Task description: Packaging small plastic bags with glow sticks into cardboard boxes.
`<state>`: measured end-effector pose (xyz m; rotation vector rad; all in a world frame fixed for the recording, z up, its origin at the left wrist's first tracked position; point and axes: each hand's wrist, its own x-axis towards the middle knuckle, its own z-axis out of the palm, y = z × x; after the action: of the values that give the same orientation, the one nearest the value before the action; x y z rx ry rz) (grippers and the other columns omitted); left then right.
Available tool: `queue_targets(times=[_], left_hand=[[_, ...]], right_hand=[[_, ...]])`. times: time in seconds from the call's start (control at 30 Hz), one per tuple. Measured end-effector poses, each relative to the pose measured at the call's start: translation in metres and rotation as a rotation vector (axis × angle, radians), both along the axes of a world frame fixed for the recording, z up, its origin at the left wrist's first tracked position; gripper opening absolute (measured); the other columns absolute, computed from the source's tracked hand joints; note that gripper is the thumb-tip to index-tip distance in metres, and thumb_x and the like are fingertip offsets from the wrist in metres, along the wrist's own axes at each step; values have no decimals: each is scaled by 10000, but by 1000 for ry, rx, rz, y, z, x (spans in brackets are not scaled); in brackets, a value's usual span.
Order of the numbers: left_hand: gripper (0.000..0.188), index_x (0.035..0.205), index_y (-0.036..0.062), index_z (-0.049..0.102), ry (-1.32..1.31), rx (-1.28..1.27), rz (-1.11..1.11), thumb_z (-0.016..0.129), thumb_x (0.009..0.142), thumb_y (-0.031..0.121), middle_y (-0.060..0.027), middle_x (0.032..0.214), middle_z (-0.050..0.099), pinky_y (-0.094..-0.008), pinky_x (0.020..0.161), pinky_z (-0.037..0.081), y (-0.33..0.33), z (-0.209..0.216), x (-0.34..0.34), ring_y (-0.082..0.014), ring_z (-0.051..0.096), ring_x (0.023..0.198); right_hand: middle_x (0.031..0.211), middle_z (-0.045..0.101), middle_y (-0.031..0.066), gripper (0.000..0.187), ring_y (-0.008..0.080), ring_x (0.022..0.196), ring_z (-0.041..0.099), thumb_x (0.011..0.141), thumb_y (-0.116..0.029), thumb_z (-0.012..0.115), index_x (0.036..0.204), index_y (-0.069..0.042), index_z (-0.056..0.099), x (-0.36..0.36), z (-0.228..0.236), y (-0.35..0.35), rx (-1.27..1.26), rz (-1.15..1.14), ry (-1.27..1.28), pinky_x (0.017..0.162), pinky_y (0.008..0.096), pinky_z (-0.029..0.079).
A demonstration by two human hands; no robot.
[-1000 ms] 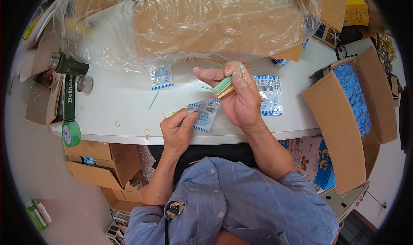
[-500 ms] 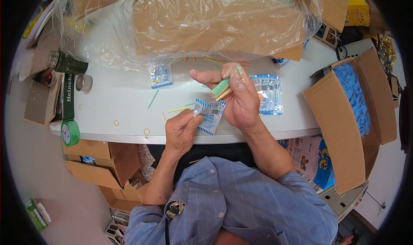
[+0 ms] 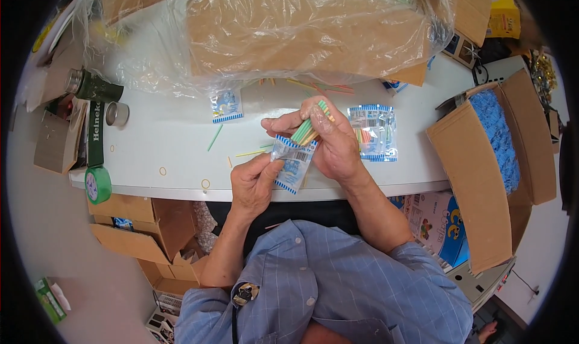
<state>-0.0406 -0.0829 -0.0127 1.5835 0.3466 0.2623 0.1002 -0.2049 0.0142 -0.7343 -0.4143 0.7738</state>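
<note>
My left hand (image 3: pixel 250 180) pinches a small clear packet (image 3: pixel 294 170) with blue striped edges, thumb on its face. In my right hand (image 3: pixel 339 149) the curled fingers and thumb grip a bundle of thin coloured sticks (image 3: pixel 305 130), mostly green and yellow. The bundle's lower ends meet the packet's upper edge; whether they are inside it I cannot tell. Whitish residue marks the right fingers. Loose green sticks (image 3: pixel 215 137) and yellow sticks (image 3: pixel 250 153) lie on the white table beyond my left hand.
Filled packets (image 3: pixel 379 145) lie right of my right hand, another packet (image 3: pixel 227 107) at the far left. A plastic-lined carton (image 3: pixel 301 36) of sticks spans the back. At right stands an open box (image 3: pixel 470 181) with blue packets. Green tape (image 3: pixel 98 184) sits at the left edge.
My right hand has tilted and come down slightly, bringing the sticks' lower ends to the packet's upper edge. The packet has shifted a little; my left hand keeps its pinch.
</note>
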Motion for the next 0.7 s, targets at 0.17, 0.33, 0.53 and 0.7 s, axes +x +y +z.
queue_targets(times=[0.17, 0.33, 0.53, 0.7], left_hand=[[284, 1153, -18, 700, 27, -47, 107, 658, 969, 195, 25, 766, 634, -203, 622, 436, -3, -1, 0, -41, 506, 704], [288, 1149, -20, 699, 25, -44, 122, 658, 970, 202, 24, 768, 635, -205, 621, 436, -5, -3, 2, -43, 509, 705], [282, 1157, -20, 695, 42, -32, 99, 653, 973, 190, 13, 791, 650, -208, 642, 449, -4, -3, -1, -51, 523, 722], [290, 1171, -17, 689, 30, -27, 83, 653, 974, 192, 1, 821, 666, -207, 665, 460, -4, -3, -1, -56, 536, 741]], right_hand=[[1153, 635, 306, 217, 411, 1208, 579, 1071, -255, 363, 1046, -61, 457, -1, 1, 1, -81, -8, 53, 1055, 527, 442], [1154, 632, 300, 215, 407, 1213, 577, 1071, -245, 372, 1054, -57, 474, -3, -5, 2, 69, -72, 201, 1038, 533, 464], [1174, 623, 292, 222, 416, 1211, 576, 1072, -252, 367, 1060, -62, 480, -6, -6, 1, 15, -16, 167, 997, 528, 506], [1172, 627, 288, 199, 417, 1215, 574, 1068, -241, 387, 1055, -66, 481, -4, -6, 0, 48, 4, 235, 996, 521, 507]])
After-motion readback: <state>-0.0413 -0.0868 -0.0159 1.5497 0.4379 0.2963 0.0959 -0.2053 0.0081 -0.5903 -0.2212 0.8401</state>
